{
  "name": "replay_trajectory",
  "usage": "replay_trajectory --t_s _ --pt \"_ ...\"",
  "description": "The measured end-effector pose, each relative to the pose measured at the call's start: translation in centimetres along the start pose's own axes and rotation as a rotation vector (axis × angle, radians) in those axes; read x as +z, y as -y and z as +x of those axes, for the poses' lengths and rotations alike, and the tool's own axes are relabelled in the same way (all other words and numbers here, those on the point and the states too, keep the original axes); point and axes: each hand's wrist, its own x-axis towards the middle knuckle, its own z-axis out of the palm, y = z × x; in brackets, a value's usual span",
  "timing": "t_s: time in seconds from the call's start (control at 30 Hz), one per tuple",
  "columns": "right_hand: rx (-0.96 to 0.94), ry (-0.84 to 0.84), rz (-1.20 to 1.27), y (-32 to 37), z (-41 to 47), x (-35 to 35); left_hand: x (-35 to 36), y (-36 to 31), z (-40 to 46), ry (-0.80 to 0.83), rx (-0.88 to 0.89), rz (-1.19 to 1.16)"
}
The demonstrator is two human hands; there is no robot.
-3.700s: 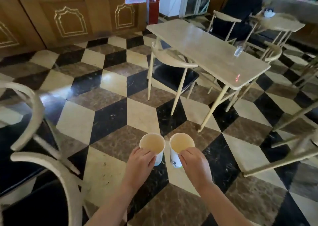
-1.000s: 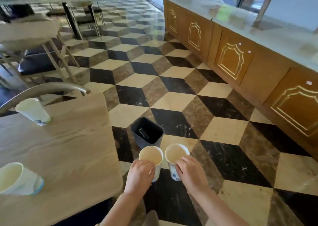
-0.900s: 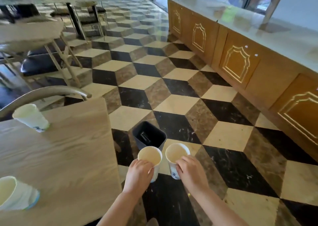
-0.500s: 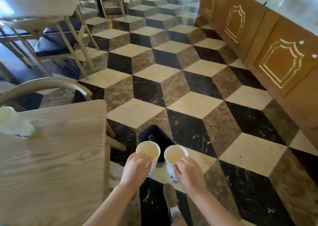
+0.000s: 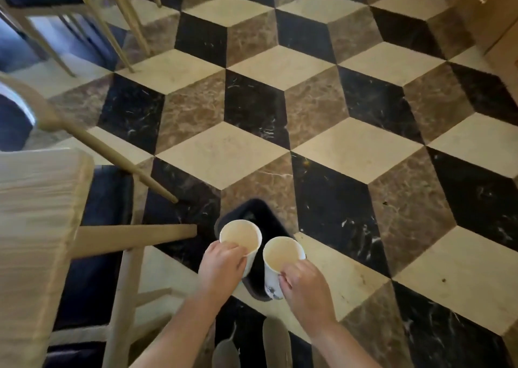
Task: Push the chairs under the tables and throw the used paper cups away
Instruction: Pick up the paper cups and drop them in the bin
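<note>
I hold two upright, empty paper cups side by side. My left hand (image 5: 222, 266) grips the left paper cup (image 5: 241, 234) and my right hand (image 5: 304, 283) grips the right paper cup (image 5: 281, 255), which has a blue print low on its side. Both cups hang directly over a small black waste bin (image 5: 259, 213) that stands on the tiled floor, and they hide most of its opening. The wooden table (image 5: 36, 221) fills the left edge, with a pale wooden chair (image 5: 134, 233) with a dark seat beneath it.
Another chair (image 5: 67, 11) with thin wooden legs stands at the top left. A brown wooden counter (image 5: 487, 8) runs along the top right. My shoes (image 5: 276, 345) show at the bottom. Cube-patterned marble floor (image 5: 350, 148) stretches ahead and to the right.
I have stepped closer and looked down. The bin has come from ahead of the cups to right under them. The cups on the table have left the view. Both grips are unchanged.
</note>
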Motion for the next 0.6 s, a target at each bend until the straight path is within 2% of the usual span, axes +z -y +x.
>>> replay_trajectory --t_s 0.17,0.23,0.33,0.47,0.6 --pt "0.028 0.085 0.000 -3.1 4.1 5.5 6.0 3.4 3.0 0.076 -0.026 0.010" --pt "0.029 0.161 -0.008 -3.9 5.0 6.7 7.4 4.1 3.4 0.114 -0.040 0.019" --pt "0.021 0.186 -0.022 -4.3 5.6 7.2 8.3 4.6 3.6 0.143 -0.090 0.014" --pt "-0.019 0.196 -0.072 -3.5 5.6 5.9 7.1 3.7 3.0 0.161 -0.103 0.032" --pt "-0.084 0.214 -0.145 -0.9 5.9 1.6 2.4 1.5 2.1 0.141 -0.157 0.098"
